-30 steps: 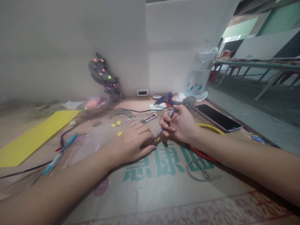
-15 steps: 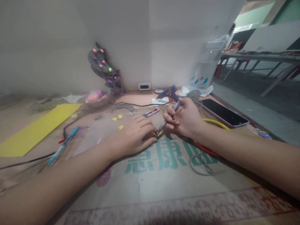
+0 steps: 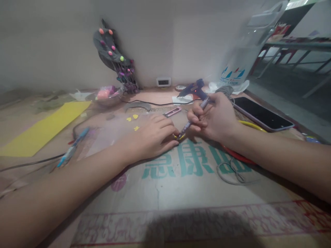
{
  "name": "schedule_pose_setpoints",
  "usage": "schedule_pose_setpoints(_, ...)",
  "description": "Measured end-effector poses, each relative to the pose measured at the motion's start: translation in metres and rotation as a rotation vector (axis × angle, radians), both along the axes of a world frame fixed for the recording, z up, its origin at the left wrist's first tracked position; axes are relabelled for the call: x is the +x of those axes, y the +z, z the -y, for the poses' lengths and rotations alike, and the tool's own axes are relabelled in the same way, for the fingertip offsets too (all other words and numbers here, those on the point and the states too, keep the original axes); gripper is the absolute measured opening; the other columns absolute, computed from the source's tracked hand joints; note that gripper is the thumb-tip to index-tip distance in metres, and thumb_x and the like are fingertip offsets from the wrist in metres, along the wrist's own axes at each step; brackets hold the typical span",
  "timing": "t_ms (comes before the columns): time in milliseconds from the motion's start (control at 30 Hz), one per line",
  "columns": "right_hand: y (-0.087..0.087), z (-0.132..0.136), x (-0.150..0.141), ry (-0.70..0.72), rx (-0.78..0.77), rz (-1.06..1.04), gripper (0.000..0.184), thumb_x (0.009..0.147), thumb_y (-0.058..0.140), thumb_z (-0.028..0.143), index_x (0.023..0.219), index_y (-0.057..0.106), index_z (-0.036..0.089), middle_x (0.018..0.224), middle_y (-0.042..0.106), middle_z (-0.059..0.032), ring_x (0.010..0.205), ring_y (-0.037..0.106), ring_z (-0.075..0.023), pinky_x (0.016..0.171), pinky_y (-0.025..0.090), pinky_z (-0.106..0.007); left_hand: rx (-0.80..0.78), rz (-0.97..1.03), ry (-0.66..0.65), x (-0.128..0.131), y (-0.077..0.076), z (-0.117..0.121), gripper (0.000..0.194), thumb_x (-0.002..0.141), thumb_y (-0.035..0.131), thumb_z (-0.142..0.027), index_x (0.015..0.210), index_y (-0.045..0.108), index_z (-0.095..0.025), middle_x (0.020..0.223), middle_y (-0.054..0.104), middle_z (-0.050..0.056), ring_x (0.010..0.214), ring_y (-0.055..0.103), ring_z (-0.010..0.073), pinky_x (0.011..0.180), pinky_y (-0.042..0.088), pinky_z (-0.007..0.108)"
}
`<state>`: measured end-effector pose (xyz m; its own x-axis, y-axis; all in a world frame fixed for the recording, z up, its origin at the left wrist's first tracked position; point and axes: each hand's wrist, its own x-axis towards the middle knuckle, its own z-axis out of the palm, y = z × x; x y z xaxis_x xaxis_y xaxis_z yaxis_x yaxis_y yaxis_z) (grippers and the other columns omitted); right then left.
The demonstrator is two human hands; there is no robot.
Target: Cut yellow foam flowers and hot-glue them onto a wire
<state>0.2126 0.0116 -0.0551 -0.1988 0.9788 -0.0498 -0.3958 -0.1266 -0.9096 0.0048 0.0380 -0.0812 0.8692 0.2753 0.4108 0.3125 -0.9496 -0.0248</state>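
Observation:
My right hand is closed round a slim pen with a patterned grey-purple barrel, its tip slanting down to the left. That tip meets a small yellow piece at the fingertips of my left hand. My left hand lies low over the table with thumb and fingers pinched on the piece, most of which is hidden. Beyond my left hand lie small yellow cut-outs, two of them heart-like. Just past its knuckles is a pink utility knife.
A blue glue gun stands at the back, its black cord running left. A phone and a large clear jug are on the right. Yellow sheet and blue pen lie left. Grey cord loops near my right forearm.
The view has tipped down and turned slightly, so the objects sit higher in the picture. Both hands keep nearly the same pose, with the pen still at the yellow piece.

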Motion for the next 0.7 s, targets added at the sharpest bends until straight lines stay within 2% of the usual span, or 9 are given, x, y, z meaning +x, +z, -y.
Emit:
schedule_pose_setpoints(167, -0.003, -0.003, 0.003, 0.0, 0.06, 0.093, 0.055, 0.089, 0.028, 0.065, 0.056, 0.038, 0.022, 0.049, 0.044, 0.0011, 0.037, 0.025, -0.0082, 0.042, 0.035, -0.027, 0.001, 0.008, -0.008, 0.001, 0.0, 0.0, 0.021, 0.094, 0.052, -0.035, 0.097, 0.063, -0.018, 0.093, 0.064, 0.005, 0.093, 0.056, 0.0206, 0.088, 0.039, 0.036)
schedule_pose_setpoints(467, 0.0, 0.0, -0.002, -0.051, 0.029, 0.018, 0.058, 0.093, 0.02, 0.062, 0.058, 0.043, 0.022, 0.052, 0.049, -0.0014, 0.039, 0.028, -0.0095, 0.041, 0.033, -0.025, -0.023, -0.01, 0.022, 0.001, 0.002, 0.002, 0.024, 0.094, 0.051, -0.037, 0.097, 0.063, -0.017, 0.094, 0.063, 0.006, 0.094, 0.055, 0.0217, 0.087, 0.04, 0.036)
schedule_pose_setpoints(600, -0.003, -0.001, -0.003, -0.051, 0.065, 0.062, 0.054, 0.093, 0.034, 0.062, 0.063, 0.05, 0.02, 0.06, 0.058, -0.0024, 0.039, 0.03, -0.0077, 0.043, 0.038, -0.025, -0.014, -0.005, 0.031, 0.001, 0.001, 0.001, 0.024, 0.095, 0.05, -0.037, 0.098, 0.063, -0.017, 0.095, 0.064, 0.006, 0.094, 0.055, 0.0218, 0.087, 0.04, 0.036)
schedule_pose_setpoints(700, -0.011, -0.001, -0.004, 0.043, 0.124, 0.125, 0.039, 0.09, 0.05, 0.051, 0.07, 0.058, 0.018, 0.064, 0.061, -0.0023, 0.042, 0.038, -0.0081, 0.044, 0.041, -0.024, 0.022, 0.018, 0.035, 0.001, -0.001, -0.001, 0.024, 0.096, 0.049, -0.036, 0.097, 0.063, -0.017, 0.093, 0.063, 0.006, 0.093, 0.056, 0.0215, 0.086, 0.04, 0.036)
